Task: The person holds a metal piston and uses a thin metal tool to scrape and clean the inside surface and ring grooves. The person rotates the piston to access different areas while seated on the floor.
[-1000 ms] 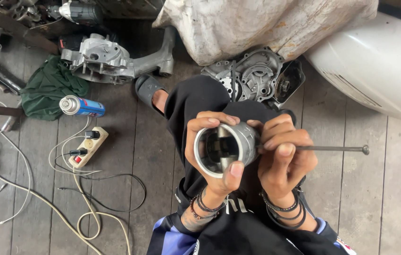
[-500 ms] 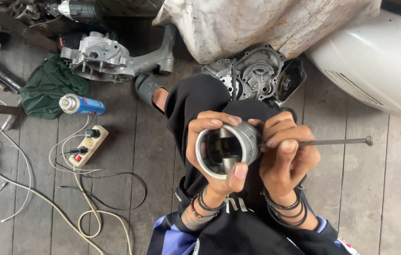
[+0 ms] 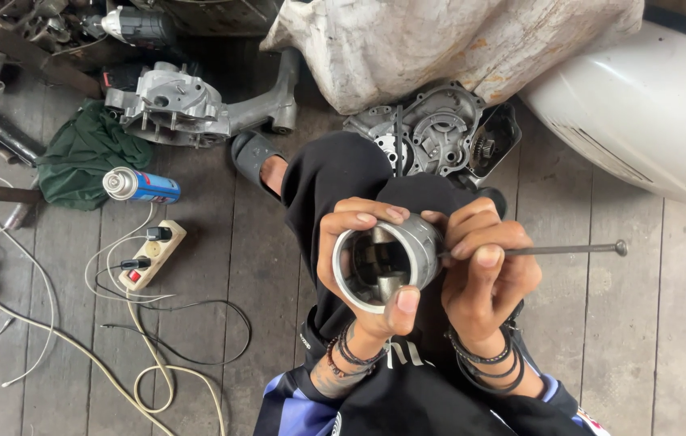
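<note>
over lap, piston (image 3: pixel 387 260) seemingly tilted since, rod (image 3: pixel 561 249) steady

We see a silver-grey metal piston (image 3: pixel 387 260), dark inside, and a dull grey steel rod (image 3: pixel 557 250). On the weathered grey-brown plank floor (image 3: pixel 666 323) lie a dark green cloth (image 3: pixel 85 153), a blue spray can (image 3: pixel 140 186) with a red band and silver top, a cream power strip (image 3: pixel 152 254) with a red switch, and white cables (image 3: pixel 4 266). Far right, a white panel (image 3: pixel 642 113).
</note>
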